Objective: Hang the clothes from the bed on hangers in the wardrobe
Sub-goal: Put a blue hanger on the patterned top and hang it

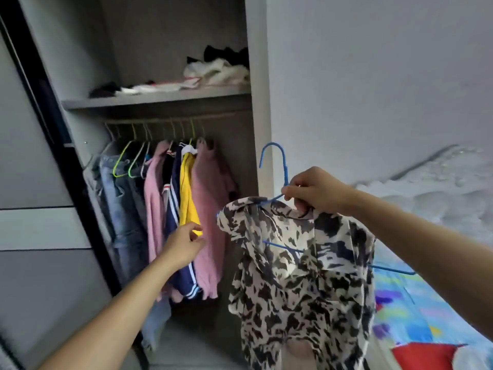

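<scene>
Your right hand [317, 192] grips the neck of a blue hanger [278, 158] just under its hook, fingers curled round the wire. A black-and-white patterned shirt [301, 284] hangs from it in mid-air in front of the wardrobe's open side. Its left shoulder sits on the wire, while the hanger's right end pokes out bare past the cloth. Low on your right lies the bed [416, 311] with a bright multicoloured sheet and a red piece of fabric [426, 356] at the near corner.

Your left hand [184, 247] reaches toward the hanging clothes with fingers loosely curled and gripping nothing that shows. It is level with the hem of a yellow top [188, 198]; you cannot tell whether the fingertips touch it. Beyond it, on the rail [170, 120], hang a pink garment [210, 209], the yellow top, a navy striped jacket [173, 217], another pink top [154, 198], jeans [117, 198] and empty green hangers [120, 162]. Above, the shelf [160, 98] holds folded clothes [218, 72] in white and black
</scene>
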{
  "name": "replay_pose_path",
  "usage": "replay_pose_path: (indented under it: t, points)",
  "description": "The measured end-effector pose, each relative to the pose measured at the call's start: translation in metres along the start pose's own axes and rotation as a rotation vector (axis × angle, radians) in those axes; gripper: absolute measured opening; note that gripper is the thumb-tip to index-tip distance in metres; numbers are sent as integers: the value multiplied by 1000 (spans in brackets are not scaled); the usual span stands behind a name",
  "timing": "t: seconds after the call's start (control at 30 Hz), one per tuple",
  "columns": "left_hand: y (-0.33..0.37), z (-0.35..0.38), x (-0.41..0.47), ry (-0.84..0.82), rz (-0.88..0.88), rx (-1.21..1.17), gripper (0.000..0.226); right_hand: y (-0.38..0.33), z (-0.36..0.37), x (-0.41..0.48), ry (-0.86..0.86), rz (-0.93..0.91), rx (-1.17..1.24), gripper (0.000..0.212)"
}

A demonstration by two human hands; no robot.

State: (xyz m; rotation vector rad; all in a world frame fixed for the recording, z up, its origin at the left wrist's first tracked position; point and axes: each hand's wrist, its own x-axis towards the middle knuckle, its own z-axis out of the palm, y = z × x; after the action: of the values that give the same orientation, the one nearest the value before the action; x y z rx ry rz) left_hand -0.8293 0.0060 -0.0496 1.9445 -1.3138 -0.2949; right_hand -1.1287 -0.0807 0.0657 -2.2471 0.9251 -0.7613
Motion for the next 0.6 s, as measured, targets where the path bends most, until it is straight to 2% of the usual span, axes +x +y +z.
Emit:
replay_pose_path:
  t: [0.17, 0.3, 0.5, 0.6]
  points:
    - [-80, -79, 24, -14, -33, 144, 23, -12, 67, 78, 45, 81, -138, 30]
    - [-118, -115, 49, -43, -44, 217, 18, -29, 104, 127, 94, 169, -221, 29]
    - [-140, -120, 106, -30, 15, 260, 21, -52, 125, 211, 271, 203, -447, 17]
    - [-139, -113, 138, -68, 70, 271, 14, -52, 125, 255, 359, 254, -504, 23]
